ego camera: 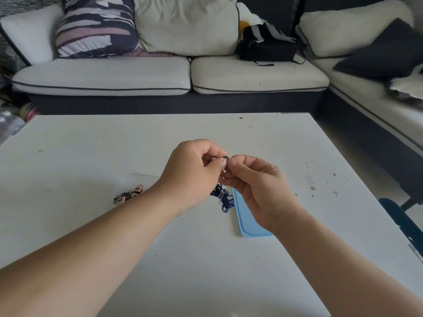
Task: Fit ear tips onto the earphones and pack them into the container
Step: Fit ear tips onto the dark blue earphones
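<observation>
Fitting a tip looks like the step in hand: the left hand (194, 170) and right hand (251, 186) pinch a dark earbud (225, 158) between their fingertips, its tied cord (223, 197) dangling below. Next, press the tip fully on.

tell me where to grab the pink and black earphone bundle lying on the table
Pinch the pink and black earphone bundle across its narrow middle, coming from above. It lies flat on the white table as a long thin coil, left of the left hand, with bare table either side for fingertips.
</observation>
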